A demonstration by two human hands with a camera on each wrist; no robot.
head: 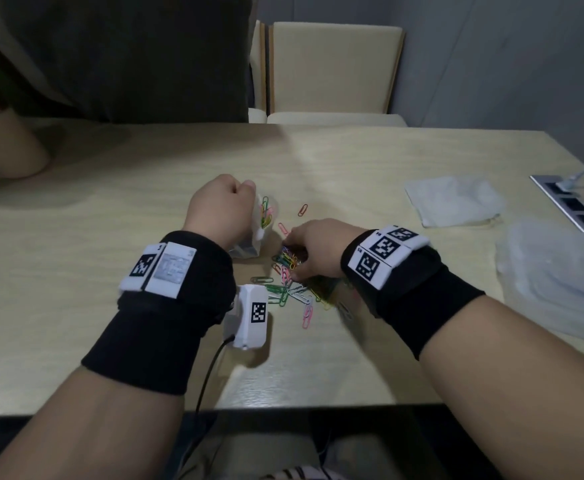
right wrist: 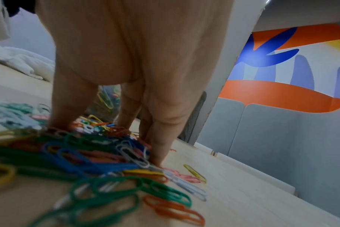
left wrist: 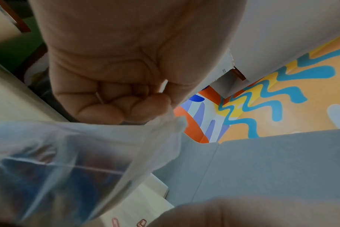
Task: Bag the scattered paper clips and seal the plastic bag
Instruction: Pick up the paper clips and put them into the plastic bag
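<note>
My left hand (head: 245,192) is a fist that pinches the top edge of a small clear plastic bag (head: 261,233); the bag hangs mouth up with a few coloured clips (head: 266,213) inside. In the left wrist view the curled fingers (left wrist: 111,99) grip the bag's film (left wrist: 78,161). A heap of coloured paper clips (head: 290,285) lies on the table just right of the bag. My right hand (head: 294,258) reaches down onto the heap. In the right wrist view the thumb (right wrist: 64,116) and fingers (right wrist: 159,150) stand apart, tips on the table, with the clips (right wrist: 87,153) between them.
Single clips (head: 303,209) lie beyond the heap. Crumpled clear bags (head: 453,199) and a larger clear plastic sheet (head: 560,278) lie at the right, beside a socket panel (head: 574,202). Another person's arm (head: 9,147) rests at the far left. A chair (head: 332,67) stands behind the table.
</note>
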